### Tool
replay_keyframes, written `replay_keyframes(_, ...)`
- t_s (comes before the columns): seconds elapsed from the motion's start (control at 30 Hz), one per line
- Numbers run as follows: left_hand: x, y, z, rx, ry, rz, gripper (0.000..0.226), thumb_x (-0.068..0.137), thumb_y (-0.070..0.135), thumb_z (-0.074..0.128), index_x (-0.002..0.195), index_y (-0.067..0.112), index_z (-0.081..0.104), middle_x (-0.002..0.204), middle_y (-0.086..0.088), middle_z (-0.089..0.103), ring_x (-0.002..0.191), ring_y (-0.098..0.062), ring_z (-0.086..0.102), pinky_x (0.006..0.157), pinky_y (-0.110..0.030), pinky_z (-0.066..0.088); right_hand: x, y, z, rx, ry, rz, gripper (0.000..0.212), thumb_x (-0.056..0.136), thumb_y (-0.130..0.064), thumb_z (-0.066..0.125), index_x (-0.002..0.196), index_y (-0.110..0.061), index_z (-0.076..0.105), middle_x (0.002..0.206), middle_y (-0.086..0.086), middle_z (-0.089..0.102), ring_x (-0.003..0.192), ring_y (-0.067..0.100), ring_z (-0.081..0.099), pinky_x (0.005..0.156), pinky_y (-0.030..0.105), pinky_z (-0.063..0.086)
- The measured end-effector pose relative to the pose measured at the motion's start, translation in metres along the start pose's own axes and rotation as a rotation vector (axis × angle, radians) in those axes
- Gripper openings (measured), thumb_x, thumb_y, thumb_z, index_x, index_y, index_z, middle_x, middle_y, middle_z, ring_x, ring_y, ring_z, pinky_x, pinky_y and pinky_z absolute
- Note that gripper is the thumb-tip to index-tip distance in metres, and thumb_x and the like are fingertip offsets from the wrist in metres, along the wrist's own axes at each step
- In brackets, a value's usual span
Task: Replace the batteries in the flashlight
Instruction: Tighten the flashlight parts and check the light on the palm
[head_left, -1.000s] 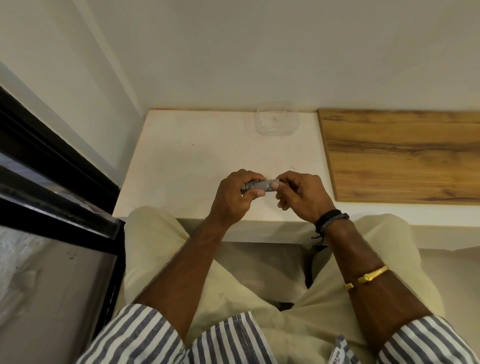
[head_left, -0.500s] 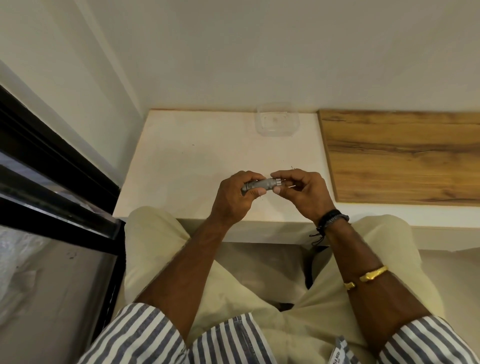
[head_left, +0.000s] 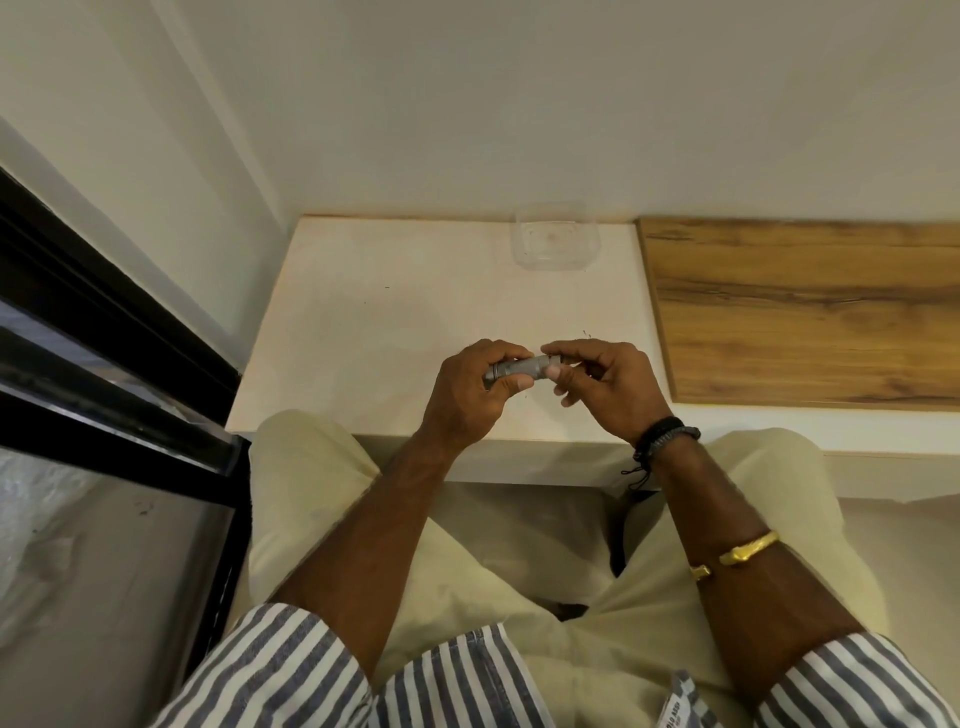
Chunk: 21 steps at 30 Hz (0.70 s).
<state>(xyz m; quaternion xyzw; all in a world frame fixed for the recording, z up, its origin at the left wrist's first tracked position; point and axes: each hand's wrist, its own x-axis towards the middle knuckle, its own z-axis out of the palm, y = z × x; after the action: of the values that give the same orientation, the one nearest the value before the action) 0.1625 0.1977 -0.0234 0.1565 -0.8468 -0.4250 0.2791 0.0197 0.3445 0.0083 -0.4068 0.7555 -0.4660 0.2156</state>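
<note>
A small grey flashlight (head_left: 517, 368) lies level between both hands, just above the near edge of the white table (head_left: 395, 332). My left hand (head_left: 470, 397) wraps the flashlight's left part, thumb on its front. My right hand (head_left: 605, 387) pinches the right end with thumb and fingertips, covering the end cap. No loose batteries are visible; the fingers hide most of the flashlight's body.
A clear plastic container (head_left: 556, 241) sits at the back of the table by the wall. A wooden board (head_left: 800, 306) covers the right part of the surface. A black-framed glass panel (head_left: 114, 395) stands at the left. My knees are under the table's front edge.
My right hand's fingers have shifted their grip on the flashlight's right end, as if turning it. The left hand has held the body nearly still.
</note>
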Motion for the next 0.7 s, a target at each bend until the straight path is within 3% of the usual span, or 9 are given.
replay_keyframes(0.1,0.000,0.000,0.000,-0.010,0.008,-0.015,0.026,0.087,0.020,0.072,0.111,0.009,0.069,0.104,-0.002,0.072,0.091,-0.014,0.066,0.082,-0.024,0.055,0.001,0.004,-0.001,0.024,-0.008,-0.006,0.031,0.089,-0.013,0.078,0.119,-0.017,0.076,0.094,0.003,0.079,0.072,0.016,0.075,0.077,0.037,0.064)
replay_keyframes(0.2,-0.001,0.001,0.000,-0.013,0.001,-0.018,0.026,0.087,0.022,0.072,0.110,0.009,0.069,0.103,-0.002,0.072,0.090,-0.013,0.065,0.082,-0.022,0.054,0.001,0.004,-0.004,0.039,0.002,0.008,0.030,0.086,-0.012,0.081,0.115,-0.016,0.077,0.092,0.000,0.079,0.070,0.017,0.074,0.076,0.038,0.064)
replay_keyframes(0.27,0.000,0.000,0.000,0.000,-0.001,-0.020,0.027,0.088,0.023,0.071,0.111,0.009,0.069,0.103,-0.002,0.072,0.089,-0.012,0.065,0.081,-0.020,0.054,0.001,0.002,-0.004,0.046,0.009,0.027,0.026,0.087,-0.016,0.079,0.113,-0.013,0.076,0.097,0.003,0.078,0.072,0.019,0.076,0.073,0.040,0.065)
replay_keyframes(0.47,-0.001,0.003,0.000,0.025,-0.002,0.009,0.027,0.088,0.023,0.071,0.110,0.009,0.068,0.102,-0.004,0.071,0.088,-0.014,0.064,0.080,-0.019,0.054,-0.001,-0.006,-0.001,0.014,0.033,0.123,0.032,0.093,-0.038,0.071,0.103,-0.009,0.078,0.082,0.007,0.078,0.062,0.020,0.075,0.065,0.038,0.065)
replay_keyframes(0.63,-0.001,0.003,0.000,0.017,0.011,-0.004,0.027,0.087,0.021,0.072,0.112,0.010,0.068,0.105,-0.001,0.071,0.090,-0.009,0.063,0.083,-0.018,0.053,-0.002,-0.006,-0.006,0.110,-0.059,0.166,0.020,0.096,-0.016,0.068,0.113,-0.008,0.075,0.084,0.008,0.079,0.070,0.024,0.077,0.070,0.042,0.065)
replay_keyframes(0.7,-0.001,0.004,0.000,0.017,0.015,-0.007,0.028,0.088,0.022,0.071,0.112,0.009,0.068,0.105,-0.003,0.071,0.091,-0.011,0.063,0.083,-0.018,0.054,-0.003,-0.008,-0.008,0.143,-0.069,0.201,0.018,0.098,-0.022,0.067,0.106,-0.008,0.075,0.082,0.007,0.079,0.067,0.027,0.076,0.068,0.044,0.065)
